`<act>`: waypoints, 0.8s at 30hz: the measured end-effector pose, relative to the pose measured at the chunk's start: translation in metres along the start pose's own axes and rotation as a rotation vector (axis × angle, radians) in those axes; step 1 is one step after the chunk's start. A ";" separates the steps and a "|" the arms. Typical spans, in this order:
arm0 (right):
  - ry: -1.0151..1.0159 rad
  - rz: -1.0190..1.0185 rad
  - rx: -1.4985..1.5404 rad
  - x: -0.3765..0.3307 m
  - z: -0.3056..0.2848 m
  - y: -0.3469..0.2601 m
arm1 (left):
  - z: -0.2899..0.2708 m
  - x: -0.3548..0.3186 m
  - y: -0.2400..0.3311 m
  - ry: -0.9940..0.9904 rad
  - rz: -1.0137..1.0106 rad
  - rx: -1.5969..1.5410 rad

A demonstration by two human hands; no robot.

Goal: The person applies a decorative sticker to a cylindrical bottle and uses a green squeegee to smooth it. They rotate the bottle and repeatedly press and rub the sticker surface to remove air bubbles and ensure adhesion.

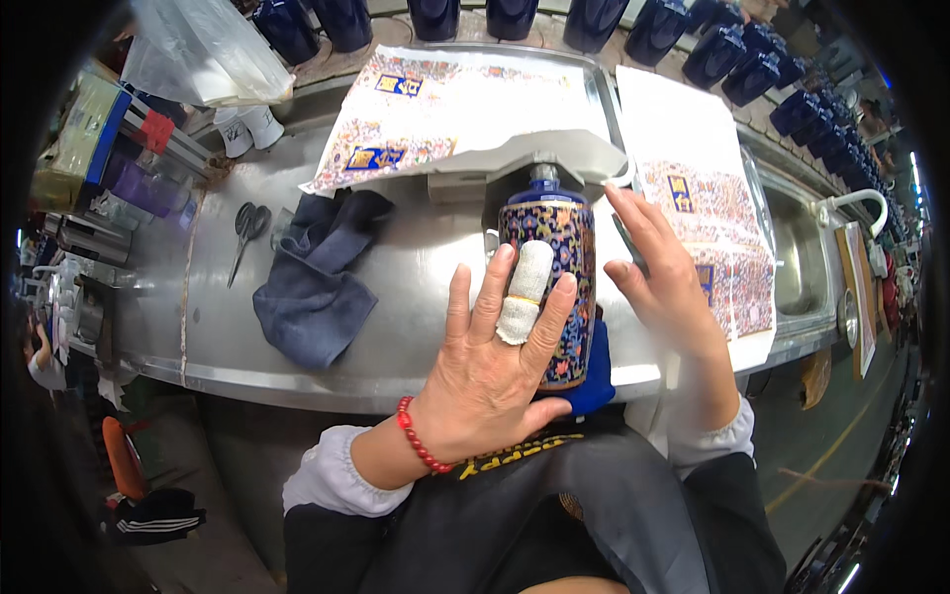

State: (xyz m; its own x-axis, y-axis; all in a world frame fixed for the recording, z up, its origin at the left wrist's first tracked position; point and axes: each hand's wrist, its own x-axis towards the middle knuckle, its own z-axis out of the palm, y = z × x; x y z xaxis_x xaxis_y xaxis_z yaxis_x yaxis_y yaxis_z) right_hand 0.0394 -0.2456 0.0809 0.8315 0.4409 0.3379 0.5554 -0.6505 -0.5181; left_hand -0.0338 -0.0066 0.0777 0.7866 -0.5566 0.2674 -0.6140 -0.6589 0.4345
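Dark clothing (638, 515) lies below hands (480, 381) by a patterned bottle (574, 259).

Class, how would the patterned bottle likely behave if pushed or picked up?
The patterned bottle may roll sideways, since its body looks rounded. Its glossy surface could slip against the bare left hand. Its narrow neck is probably the most fragile part.

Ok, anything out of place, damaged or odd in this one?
One oddity: on the left hand, the middle finger wears a white wrap with a yellow band; the other fingers are bare. Also, a dark blue cloth lies crumpled on the counter.
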 end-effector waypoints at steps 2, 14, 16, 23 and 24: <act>-0.009 0.014 0.097 -0.002 0.005 0.003 | 0.014 -0.002 0.002 0.112 -0.021 -0.003; 0.016 0.023 0.384 -0.040 0.028 0.008 | 0.043 -0.008 -0.064 0.240 -0.022 -0.557; 0.006 -0.004 0.380 -0.046 0.033 0.007 | 0.046 0.002 -0.074 0.299 0.072 -0.467; -0.126 -0.011 0.369 -0.059 0.040 0.011 | 0.048 0.009 -0.082 0.223 0.166 -0.283; -0.130 -0.025 0.373 -0.059 0.040 0.012 | 0.047 0.009 -0.082 0.220 0.171 -0.272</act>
State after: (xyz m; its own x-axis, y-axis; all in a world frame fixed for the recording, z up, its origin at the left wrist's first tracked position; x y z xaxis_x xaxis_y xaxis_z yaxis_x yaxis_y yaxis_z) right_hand -0.0032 -0.2551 0.0233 0.7966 0.5440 0.2637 0.5141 -0.3799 -0.7690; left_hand 0.0208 0.0181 0.0040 0.6878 -0.5054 0.5211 -0.7209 -0.3913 0.5720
